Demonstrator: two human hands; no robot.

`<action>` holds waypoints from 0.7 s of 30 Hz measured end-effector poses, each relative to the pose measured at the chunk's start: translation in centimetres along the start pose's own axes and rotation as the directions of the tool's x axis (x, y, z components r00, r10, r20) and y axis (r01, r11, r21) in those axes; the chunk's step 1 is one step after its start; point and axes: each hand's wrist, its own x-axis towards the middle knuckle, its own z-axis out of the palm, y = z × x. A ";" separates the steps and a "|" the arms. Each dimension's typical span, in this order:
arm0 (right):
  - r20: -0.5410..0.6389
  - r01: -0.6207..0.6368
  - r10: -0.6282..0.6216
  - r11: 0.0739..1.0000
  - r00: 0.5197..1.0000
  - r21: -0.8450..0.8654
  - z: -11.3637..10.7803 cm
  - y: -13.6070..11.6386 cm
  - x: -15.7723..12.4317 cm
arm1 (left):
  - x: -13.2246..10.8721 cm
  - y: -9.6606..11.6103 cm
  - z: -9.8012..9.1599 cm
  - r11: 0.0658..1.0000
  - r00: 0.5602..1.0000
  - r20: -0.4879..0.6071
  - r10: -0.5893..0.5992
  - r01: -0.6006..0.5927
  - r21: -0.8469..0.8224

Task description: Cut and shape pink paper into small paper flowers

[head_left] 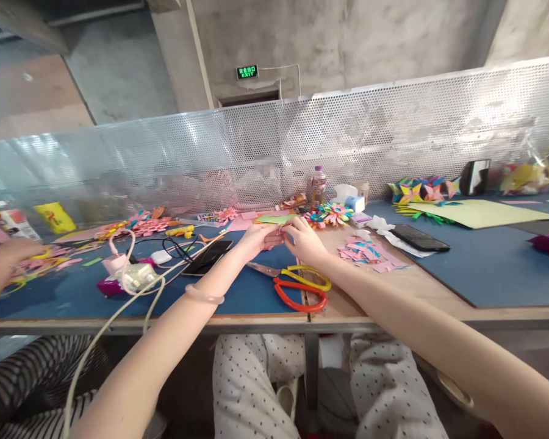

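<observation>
Ahead of me someone in dotted trousers (pixel 242 390) is sitting at the tabletop (pixel 348 299), both arms reaching forward over it. The left grip (pixel 261 238) and the right grip (pixel 302 236) are meeting near the middle, fingertips together, and both are pinching a piece (pixel 281 231) between them. The piece is looking small and pale pink, like paper; the fingers are hiding most of it, so I am not making out its shape or any folds. It is hanging just above the tabletop, on the near side of a green sheet (pixel 277 218).

On the near side of the hands, scissors (pixel 278 275) are lying open, their blades pointing left, one handle showing yellow and the other red. To the right, pink and blue scraps (pixel 370 253) are spreading in a loose heap. Beyond the hands, slightly right, paper flowers (pixel 336 213) are resting close to a bottle (pixel 318 186) with a purple cap. To the left, a phone (pixel 208 257) is lying flat, with a pale cable (pixel 183 268) running across it. At the far left another person's hand (pixel 22 250) is hovering over coloured strips (pixel 39 268).
</observation>
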 end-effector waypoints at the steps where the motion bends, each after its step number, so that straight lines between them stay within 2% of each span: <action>1: 0.006 0.008 -0.008 1.000 1.000 -0.011 -0.1 0.0 0.0 | 0.0 0.0 0.0 1.000 1.000 0.003 0.001 -0.001 0.007; 5: -0.007 0.004 -0.004 1.000 1.000 0.025 -0.1 -0.1 0.0 | -0.1 0.2 0.1 0.998 1.000 -0.004 -0.015 0.016 0.054; 10: -0.053 -0.068 0.083 0.969 0.995 0.238 0.4 0.3 -0.1 | 0.1 0.0 -0.2 0.994 0.999 -0.025 -0.042 0.044 0.101; 15: -0.047 -0.056 0.077 0.939 0.996 0.339 0.5 0.5 0.0 | 0.4 -0.2 -0.6 0.988 0.998 -0.027 -0.054 0.057 0.145; 21: -0.026 -0.207 0.236 0.897 0.971 0.391 0.7 1.0 0.3 | 0.6 -0.3 -0.3 0.963 0.997 -0.051 -0.059 0.070 0.261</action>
